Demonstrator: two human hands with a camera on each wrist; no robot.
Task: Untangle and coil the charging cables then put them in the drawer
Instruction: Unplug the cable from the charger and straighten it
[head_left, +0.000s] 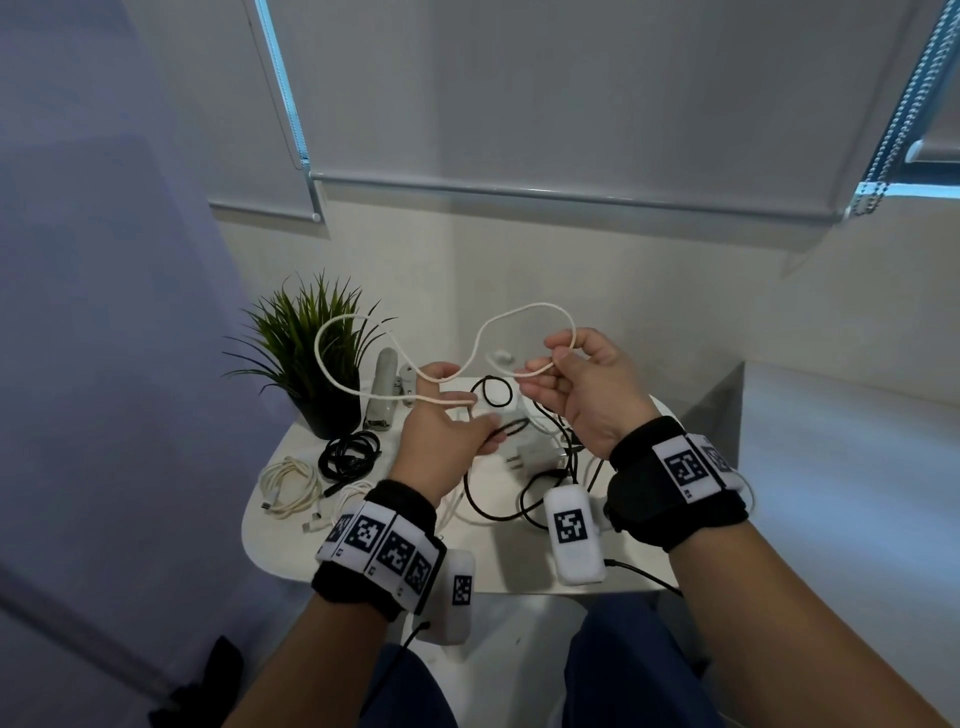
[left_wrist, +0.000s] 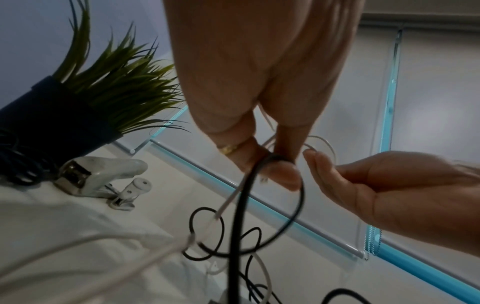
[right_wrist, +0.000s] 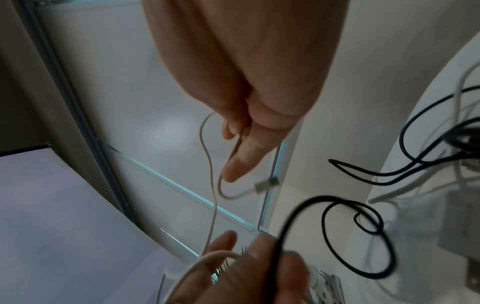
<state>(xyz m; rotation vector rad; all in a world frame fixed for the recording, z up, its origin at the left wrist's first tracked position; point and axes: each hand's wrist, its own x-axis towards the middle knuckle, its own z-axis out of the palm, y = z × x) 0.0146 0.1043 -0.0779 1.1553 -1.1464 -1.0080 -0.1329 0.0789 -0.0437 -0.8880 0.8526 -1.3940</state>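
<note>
From the head view, both hands are raised above the counter (head_left: 291, 545), in front of the potted plant (head_left: 311, 358). The left hand (head_left: 447, 415) pinches a white cable (head_left: 519, 312) and has a black cable (head_left: 511, 428) caught under its curled fingers. The right hand (head_left: 576, 384) pinches the same white cable near its plug; the cable arcs in two loops between the hands, one crossing the plant. Just in front of the plant lie a coiled black cable (head_left: 348, 457) and a coiled white cable (head_left: 291, 486); to the plant's right sits a tangle of loose cables (head_left: 540, 467).

From the left wrist view, the left hand's grip (left_wrist: 270, 160) is closed round the black cable (left_wrist: 241, 205) and white cable (left_wrist: 228, 203), right of the plant (left_wrist: 116, 92).

From the right wrist view, the right hand's grip (right_wrist: 239, 131) pinches the white cable (right_wrist: 210, 185), whose plug hangs free.
</note>
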